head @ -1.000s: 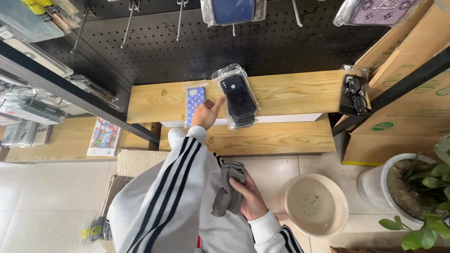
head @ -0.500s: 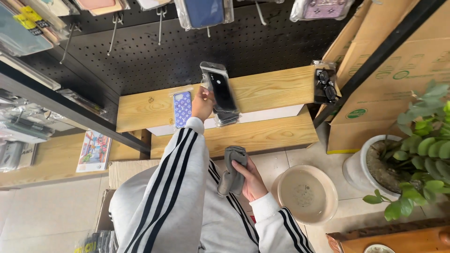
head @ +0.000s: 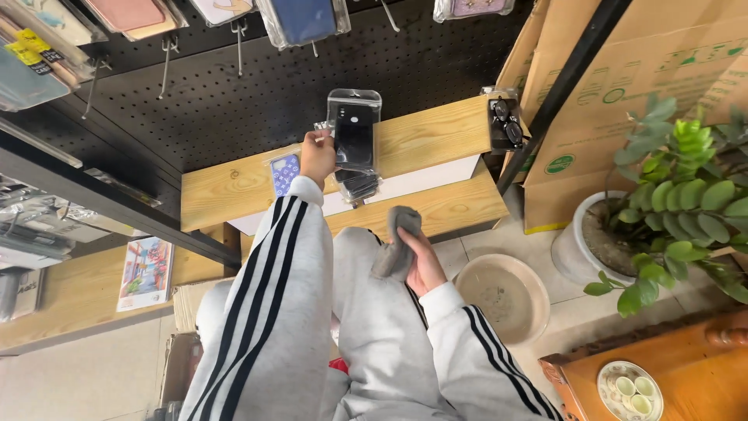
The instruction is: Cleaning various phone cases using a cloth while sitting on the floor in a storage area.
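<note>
My left hand (head: 318, 157) grips a black phone case in a clear plastic sleeve (head: 354, 132) and holds it lifted over the upper wooden shelf (head: 436, 132). More sleeved black cases (head: 360, 185) lie stacked just under it. A blue patterned case (head: 284, 173) lies on the shelf to the left of my hand. My right hand (head: 421, 261) is closed on a grey cloth (head: 396, 245), held in front of the lower wooden shelf (head: 460, 206) above my lap.
A black pegboard (head: 234, 101) with hanging packaged cases rises behind the shelf. Sunglasses (head: 505, 123) sit at the shelf's right end. Cardboard boxes (head: 623, 86), a potted plant (head: 670, 195), a beige round basin (head: 502, 296) and a wooden table corner (head: 662, 366) crowd the right.
My left hand has picked the top black sleeved case up off the stack and raised it. My right hand with the cloth has moved up toward the lower shelf. The view shifted right.
</note>
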